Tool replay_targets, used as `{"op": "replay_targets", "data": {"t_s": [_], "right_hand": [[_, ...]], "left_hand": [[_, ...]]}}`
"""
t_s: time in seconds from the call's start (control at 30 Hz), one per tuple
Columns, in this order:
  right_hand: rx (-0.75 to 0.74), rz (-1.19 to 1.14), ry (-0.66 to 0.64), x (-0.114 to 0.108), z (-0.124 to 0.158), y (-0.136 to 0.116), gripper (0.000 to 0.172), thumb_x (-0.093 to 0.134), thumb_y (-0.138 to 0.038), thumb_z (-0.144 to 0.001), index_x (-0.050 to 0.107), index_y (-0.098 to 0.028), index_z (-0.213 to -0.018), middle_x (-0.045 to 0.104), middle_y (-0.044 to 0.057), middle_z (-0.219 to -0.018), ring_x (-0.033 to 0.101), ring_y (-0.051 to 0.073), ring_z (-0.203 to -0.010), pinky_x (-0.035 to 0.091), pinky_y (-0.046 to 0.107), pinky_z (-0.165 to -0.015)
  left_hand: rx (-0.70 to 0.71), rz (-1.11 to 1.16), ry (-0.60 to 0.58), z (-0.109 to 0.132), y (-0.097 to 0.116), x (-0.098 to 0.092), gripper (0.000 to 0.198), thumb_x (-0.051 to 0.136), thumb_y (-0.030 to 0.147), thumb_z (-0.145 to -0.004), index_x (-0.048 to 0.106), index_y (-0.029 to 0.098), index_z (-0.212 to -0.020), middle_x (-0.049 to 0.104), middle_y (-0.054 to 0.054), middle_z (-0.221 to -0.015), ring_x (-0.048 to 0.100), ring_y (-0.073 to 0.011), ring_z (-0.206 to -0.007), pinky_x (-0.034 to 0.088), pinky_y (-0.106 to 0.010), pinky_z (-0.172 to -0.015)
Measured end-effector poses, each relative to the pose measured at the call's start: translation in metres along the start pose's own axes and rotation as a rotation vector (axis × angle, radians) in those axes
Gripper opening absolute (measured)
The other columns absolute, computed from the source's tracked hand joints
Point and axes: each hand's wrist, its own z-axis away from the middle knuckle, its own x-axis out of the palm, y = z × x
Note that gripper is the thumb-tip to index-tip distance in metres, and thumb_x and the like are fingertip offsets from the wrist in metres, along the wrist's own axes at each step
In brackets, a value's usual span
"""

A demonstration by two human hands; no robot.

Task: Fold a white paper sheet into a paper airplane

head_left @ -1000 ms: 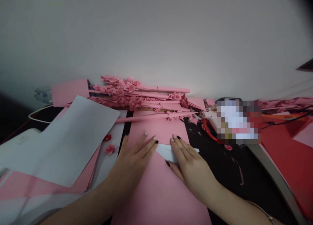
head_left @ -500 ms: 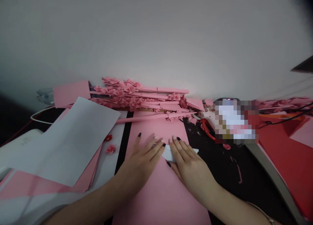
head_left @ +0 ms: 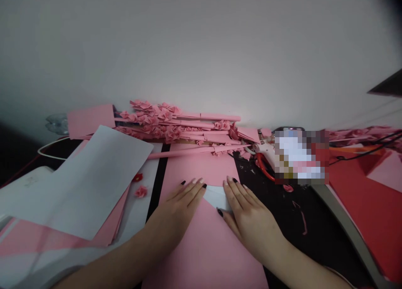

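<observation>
A long pink paper sheet [head_left: 204,243] lies lengthwise in front of me. On it is a small folded piece of white paper [head_left: 216,193], partly covered by my fingers. My left hand [head_left: 182,205] lies flat at the white piece's left end, fingers stretched out and held close together. Over its right end rests my right hand [head_left: 248,209], palm down, the thumb spread away from the fingers. Part of the white paper shows in the gap between the two hands. Neither hand grasps anything.
Pink paper flowers on rolled stems [head_left: 169,121] lie along the wall. White sheets [head_left: 103,180] overlap pink ones at left, near a small pink rose [head_left: 141,191]. At right are a glue gun [head_left: 266,150], red-handled scissors [head_left: 263,167], a blurred phone [head_left: 298,155] and red paper [head_left: 367,205].
My hands have moved slightly apart, baring more of the white paper between them. The left fingers have drawn closer together. The view has shifted a little.
</observation>
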Motion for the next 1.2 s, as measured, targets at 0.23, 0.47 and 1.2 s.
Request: {"op": "replay_targets", "data": {"t_s": [0.23, 0.47, 1.2], "right_hand": [[0.049, 0.115, 0.005, 0.0, 0.02, 0.013, 0.047, 0.038, -0.025, -0.091, 0.052, 0.002, -0.127, 0.053, 0.022, -0.131, 0.056, 0.03, -0.116, 0.05, 0.046, -0.095], [0.11, 0.115, 0.008, -0.003, 0.03, 0.018, 0.046, 0.039, -0.026, -0.091, 0.054, 0.0, -0.125, 0.055, 0.021, -0.13, 0.056, 0.031, -0.116, 0.049, 0.048, -0.094], [0.211, -0.791, -0.497, -0.03, -0.068, 0.041, 0.015, 0.062, -0.02, -0.072, 0.049, -0.019, -0.066, 0.051, -0.005, -0.061, 0.044, 0.009, -0.055, 0.03, 0.021, -0.048]], "left_hand": [[-0.042, -0.062, -0.012, 0.002, 0.001, 0.001, 0.064, 0.024, -0.006, -0.075, 0.042, 0.008, -0.135, 0.042, -0.012, -0.143, 0.039, -0.0218, -0.132, 0.035, -0.043, -0.106], [-0.08, -0.099, -0.043, 0.002, 0.002, -0.003, 0.07, 0.026, -0.007, -0.071, 0.042, 0.011, -0.136, 0.04, -0.009, -0.144, 0.042, -0.0216, -0.13, 0.037, -0.044, -0.104], [-0.251, 0.459, 0.213, -0.018, -0.018, -0.02, 0.023, 0.047, 0.02, -0.088, 0.064, 0.021, -0.103, 0.07, -0.003, -0.105, 0.062, -0.0195, -0.099, 0.026, -0.046, -0.106]]}}
